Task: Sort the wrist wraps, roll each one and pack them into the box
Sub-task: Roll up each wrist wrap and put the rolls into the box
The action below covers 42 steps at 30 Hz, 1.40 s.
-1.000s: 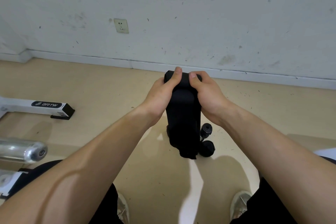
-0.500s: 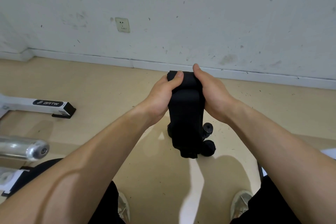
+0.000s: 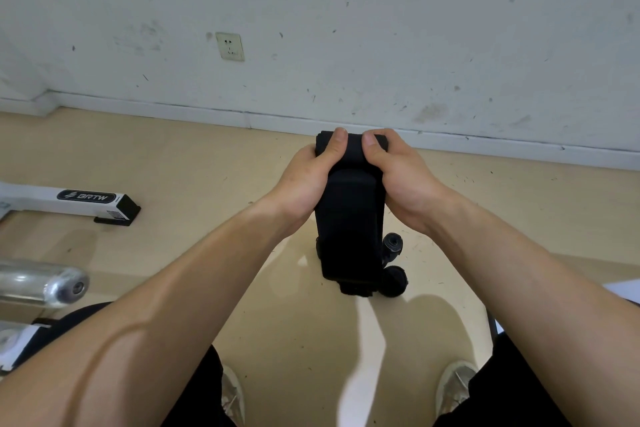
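Observation:
A black wrist wrap point(image 3: 349, 218) hangs down in front of me, its upper end wound into a roll. My left hand point(image 3: 308, 177) grips the roll from the left, thumb on top. My right hand point(image 3: 398, 173) grips it from the right, thumb beside the left one. The loose tail reaches down toward the floor. Behind that tail, two rolled black wraps point(image 3: 393, 246) lie on the floor, one nearer me point(image 3: 394, 281). No box can be made out.
A white machine foot marked BRTW point(image 3: 69, 201) lies on the beige floor at left. A chrome bar end point(image 3: 52, 282) juts in at lower left. My shoes point(image 3: 230, 395) are below. A white edge point(image 3: 623, 291) shows at right. The wall with a socket point(image 3: 229, 46) stands ahead.
Both thumbs have shifted on top of the roll as the hands turn it; the right thumb has come back down onto the wrap. The hanging tail has grown slightly shorter.

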Each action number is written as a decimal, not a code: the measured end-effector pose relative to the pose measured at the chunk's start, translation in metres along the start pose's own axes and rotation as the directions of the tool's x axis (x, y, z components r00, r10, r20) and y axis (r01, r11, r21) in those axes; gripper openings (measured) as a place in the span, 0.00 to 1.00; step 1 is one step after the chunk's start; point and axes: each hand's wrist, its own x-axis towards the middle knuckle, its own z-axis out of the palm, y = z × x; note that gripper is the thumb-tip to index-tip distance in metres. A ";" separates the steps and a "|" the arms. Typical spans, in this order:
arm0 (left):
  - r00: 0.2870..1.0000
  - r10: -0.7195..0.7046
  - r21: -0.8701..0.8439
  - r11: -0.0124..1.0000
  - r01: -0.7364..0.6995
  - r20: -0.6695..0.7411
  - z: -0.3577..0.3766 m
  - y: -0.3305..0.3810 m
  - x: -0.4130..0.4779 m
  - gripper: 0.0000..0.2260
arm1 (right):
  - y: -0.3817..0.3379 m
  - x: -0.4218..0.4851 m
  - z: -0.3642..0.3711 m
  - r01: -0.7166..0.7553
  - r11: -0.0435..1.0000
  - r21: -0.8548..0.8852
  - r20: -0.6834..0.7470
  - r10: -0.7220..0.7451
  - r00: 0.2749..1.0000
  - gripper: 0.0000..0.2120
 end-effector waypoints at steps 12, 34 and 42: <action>0.997 0.052 -0.016 0.998 -0.053 -0.055 -0.004 0.000 0.001 0.09 | -0.006 0.001 -0.004 -0.044 0.988 -0.151 0.036 0.050 0.998 0.20; 0.991 -0.077 -0.023 0.997 0.075 -0.111 0.014 -0.002 -0.002 0.27 | -0.008 0.002 -0.009 -0.165 0.980 -0.107 0.062 0.172 0.983 0.24; 0.988 -0.110 -0.124 0.988 0.096 -0.108 0.016 -0.001 0.000 0.52 | 0.000 -0.005 -0.002 0.043 0.975 -0.216 -0.022 -0.049 0.999 0.22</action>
